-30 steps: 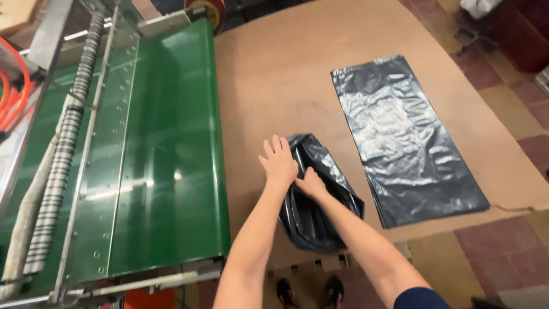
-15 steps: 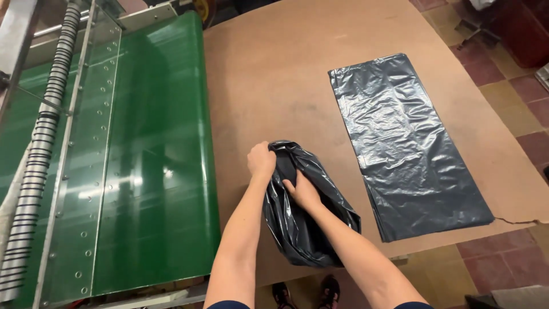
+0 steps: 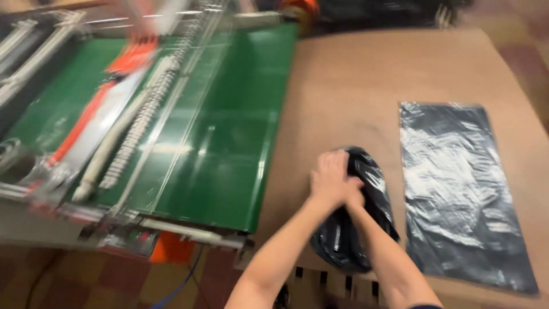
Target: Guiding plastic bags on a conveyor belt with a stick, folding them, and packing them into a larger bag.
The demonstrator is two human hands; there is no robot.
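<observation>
Hands: I see my left hand [image 3: 330, 178] and right hand [image 3: 353, 194] pressed together, both gripping one crumpled black plastic bag [image 3: 357, 229] at the near edge of the brown table [image 3: 366, 86] | Bags: two, the second black plastic bag [image 3: 457, 189] flat just beside | Conveyor: one green belt [image 3: 223, 143], left.

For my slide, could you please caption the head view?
Both hands, left hand over right hand, press a crumpled black plastic bag on a brown table.
</observation>
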